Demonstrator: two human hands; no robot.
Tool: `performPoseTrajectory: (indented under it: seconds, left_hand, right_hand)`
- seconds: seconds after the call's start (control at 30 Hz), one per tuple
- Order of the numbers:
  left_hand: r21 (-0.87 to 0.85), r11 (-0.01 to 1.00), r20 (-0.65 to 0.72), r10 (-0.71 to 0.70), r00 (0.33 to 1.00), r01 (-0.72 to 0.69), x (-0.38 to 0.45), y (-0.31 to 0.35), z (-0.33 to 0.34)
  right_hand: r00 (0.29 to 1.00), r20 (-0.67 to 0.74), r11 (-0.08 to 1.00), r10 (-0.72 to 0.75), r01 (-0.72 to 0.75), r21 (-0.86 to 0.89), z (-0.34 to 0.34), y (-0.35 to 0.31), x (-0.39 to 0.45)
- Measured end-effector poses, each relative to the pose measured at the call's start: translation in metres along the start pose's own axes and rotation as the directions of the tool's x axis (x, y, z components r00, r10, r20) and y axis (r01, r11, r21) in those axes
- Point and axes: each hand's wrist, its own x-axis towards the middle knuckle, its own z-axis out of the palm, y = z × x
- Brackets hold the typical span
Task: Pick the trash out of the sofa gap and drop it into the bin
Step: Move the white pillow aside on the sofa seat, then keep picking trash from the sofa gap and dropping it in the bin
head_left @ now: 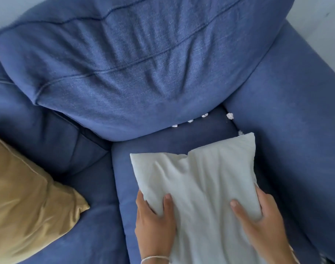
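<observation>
1. On the seat (153, 149), both hands are gripping the white pillow (197, 178): left hand (155, 223) and right hand (265, 225) clamping its near edges, likely clearing access.
2. Beyond the pillow, trash (229, 116) bits are sitting along the gap under the back cushion (134, 63).
3. Bin isn't showing.
</observation>
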Motion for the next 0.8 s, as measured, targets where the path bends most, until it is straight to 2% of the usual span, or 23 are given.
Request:
performPoseTrajectory:
  seconds: [0.13,0.23,0.3,0.37,0.47,0.57,0.67,0.73,0.8]
  left_hand:
    - [0.116,0.989,0.086,-0.103,0.991,0.093,0.005,-0.021,0.006]
    - [0.227,0.971,0.076,-0.099,0.992,0.080,0.015,-0.023,0.014]
    - [0.301,0.952,-0.003,0.060,0.998,-0.056,0.023,-0.015,0.022]
    - [0.274,0.923,-0.011,0.285,0.959,-0.271,0.027,0.000,0.033]
    - [0.130,0.882,0.086,0.446,0.891,-0.454,0.032,0.030,0.058]
    - [0.136,0.858,0.168,0.473,0.865,-0.495,0.044,0.056,0.082]
    - [0.286,0.758,0.230,0.540,0.810,-0.587,0.066,0.072,0.100]
    - [0.261,0.796,0.241,0.495,0.835,-0.547,0.082,0.083,0.108]
    - [0.242,0.839,0.253,0.432,0.866,-0.488,0.098,0.090,0.118]
  right_hand:
    - [0.994,0.072,0.990,0.085,-0.076,-0.121,0.006,0.011,0.005]
    - [0.978,0.113,0.965,0.174,-0.147,-0.216,0.008,0.010,0.023]
    - [0.986,0.102,0.935,0.132,-0.090,-0.342,0.010,0.001,0.036]
    - [0.997,0.071,0.919,-0.023,0.049,-0.391,0.015,-0.013,0.048]
    - [0.966,0.085,0.911,-0.245,0.260,-0.320,0.030,-0.038,0.070]
    - [0.933,0.088,0.914,-0.350,0.361,-0.184,0.050,-0.061,0.098]
    - [0.938,0.043,0.931,-0.345,0.347,-0.115,0.065,-0.075,0.127]
    - [0.958,0.036,0.954,-0.283,0.285,-0.092,0.072,-0.079,0.143]
    - [0.969,0.045,0.952,-0.243,0.247,-0.179,0.079,-0.079,0.157]
